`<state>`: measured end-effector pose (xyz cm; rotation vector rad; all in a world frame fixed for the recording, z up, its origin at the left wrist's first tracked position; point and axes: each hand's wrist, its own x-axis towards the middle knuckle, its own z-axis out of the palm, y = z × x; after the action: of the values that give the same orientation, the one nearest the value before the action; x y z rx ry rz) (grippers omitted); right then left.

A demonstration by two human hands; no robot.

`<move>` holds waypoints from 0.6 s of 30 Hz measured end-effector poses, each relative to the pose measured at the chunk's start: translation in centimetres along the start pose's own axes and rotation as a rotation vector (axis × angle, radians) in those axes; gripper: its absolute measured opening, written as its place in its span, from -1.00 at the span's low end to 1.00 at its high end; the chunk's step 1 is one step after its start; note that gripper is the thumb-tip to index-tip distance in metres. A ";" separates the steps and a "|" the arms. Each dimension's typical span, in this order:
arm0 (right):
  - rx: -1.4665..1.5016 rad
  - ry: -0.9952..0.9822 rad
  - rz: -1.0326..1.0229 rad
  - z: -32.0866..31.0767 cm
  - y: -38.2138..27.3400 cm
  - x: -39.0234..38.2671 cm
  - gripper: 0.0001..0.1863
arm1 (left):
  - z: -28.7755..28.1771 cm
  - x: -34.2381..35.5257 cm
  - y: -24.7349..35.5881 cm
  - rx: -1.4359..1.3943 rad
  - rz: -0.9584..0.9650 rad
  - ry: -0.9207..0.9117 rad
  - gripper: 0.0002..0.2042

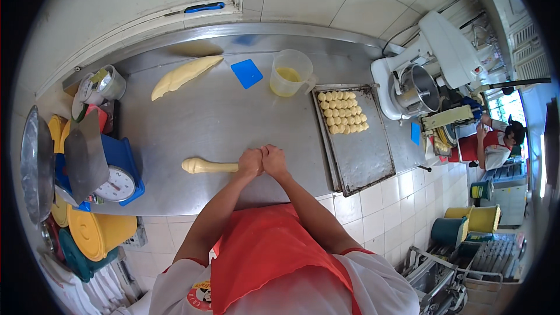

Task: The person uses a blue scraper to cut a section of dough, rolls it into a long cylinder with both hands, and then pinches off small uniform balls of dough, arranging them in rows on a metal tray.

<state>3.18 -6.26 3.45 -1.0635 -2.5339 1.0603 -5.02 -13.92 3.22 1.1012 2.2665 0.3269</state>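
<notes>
A pale dough rope [213,166] with a rounded left end lies along the steel counter [178,119]. My left hand [250,162] is closed on its right part, and my right hand [273,160] is closed right beside it, over the end of the rope, which the fingers hide. Farther back are a long, thick piece of dough [184,77], a blue flat scraper [247,73] and a clear jug [290,72] with yellow liquid. To my right, a baking tray [364,157] holds several rows of small dough balls [342,112].
A white stand mixer [443,46] stands at the back right. At left are a scale [114,184], metal sheets, containers and a yellow lidded bucket [99,233]. A co-worker [490,146] in a red apron works beyond the mixer. More buckets [484,221] stand on the floor at right.
</notes>
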 end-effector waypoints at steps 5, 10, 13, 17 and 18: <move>-0.392 -0.085 -0.504 -0.2 7.1 0.8 -0.70 | 0.9 1.8 1.5 0.136 0.010 -0.173 -0.73; 0.500 -0.372 0.124 -10.3 5.9 -5.1 -0.72 | -1.0 5.1 -1.4 -0.283 -0.294 -0.196 -0.66; 0.450 0.231 0.294 -14.0 18.2 -5.2 -0.80 | -1.8 4.0 8.8 -0.274 -0.082 -0.378 -0.59; 0.022 0.530 0.133 -17.4 22.2 -1.2 -0.87 | 3.0 -0.3 18.1 -0.089 0.253 -0.102 -0.54; 0.087 0.504 0.313 -17.8 22.3 0.1 -0.83 | 3.8 0.2 19.1 -0.077 0.243 -0.109 -0.54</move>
<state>22.86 14.31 1.08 -1.5121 -1.9517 0.8233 9.34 -1.90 8.79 1.3233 2.0112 0.4363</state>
